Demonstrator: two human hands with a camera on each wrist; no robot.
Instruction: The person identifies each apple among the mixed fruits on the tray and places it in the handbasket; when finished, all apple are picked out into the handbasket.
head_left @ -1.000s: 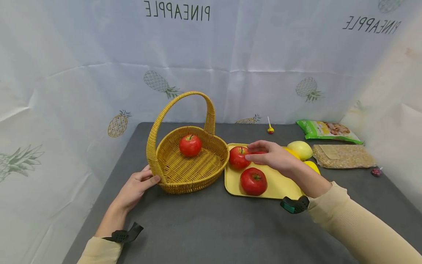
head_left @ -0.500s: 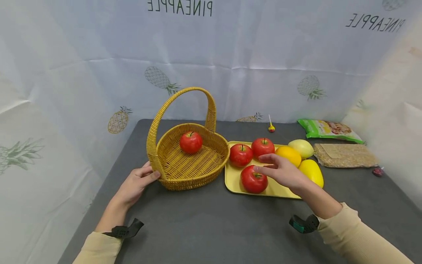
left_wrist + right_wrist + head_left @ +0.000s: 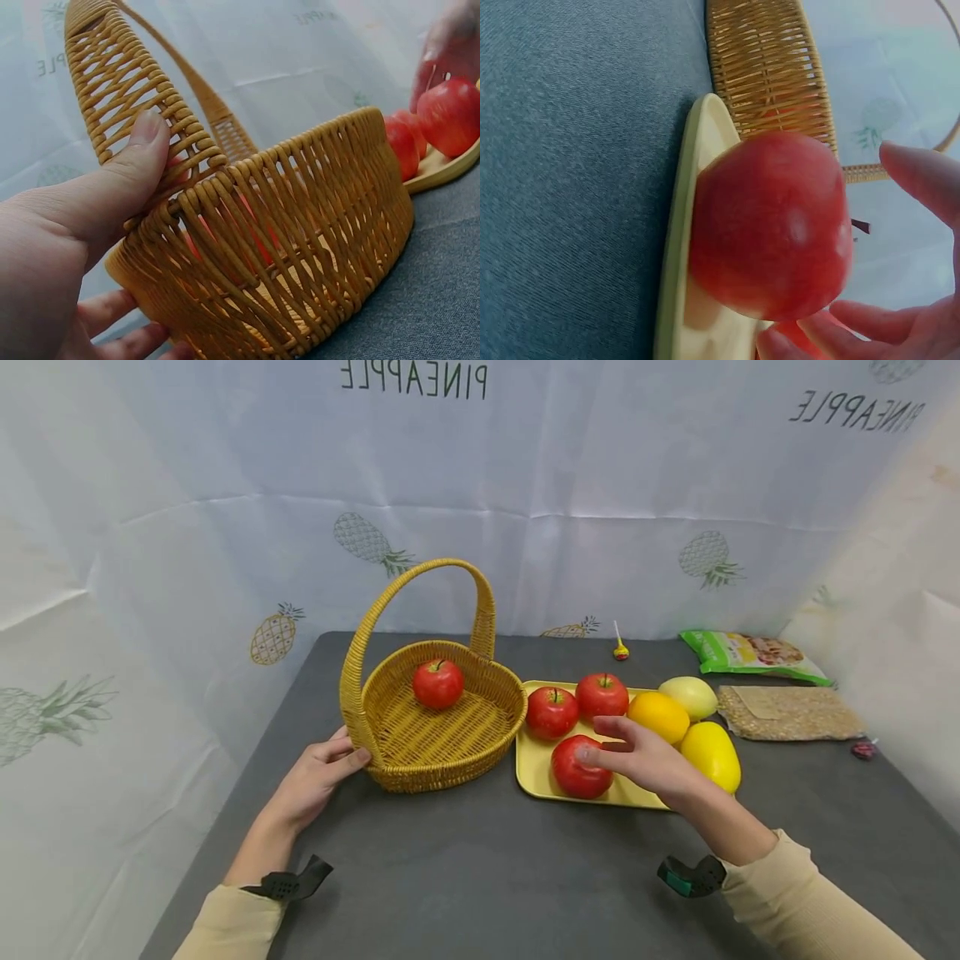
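Right hand nearer front apple, left hand still gripping basket

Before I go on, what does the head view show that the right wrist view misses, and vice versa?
Head only: the left hand gripping the basket, the yellow fruits, the green packet, the grain packet and the yellow lollipop.

Right wrist only: fingertips the head view hides, and a gap between the thumb and the near apple, which overlap in the head view.

Both: the right hand, that apple, the basket, the tray and the gray table.
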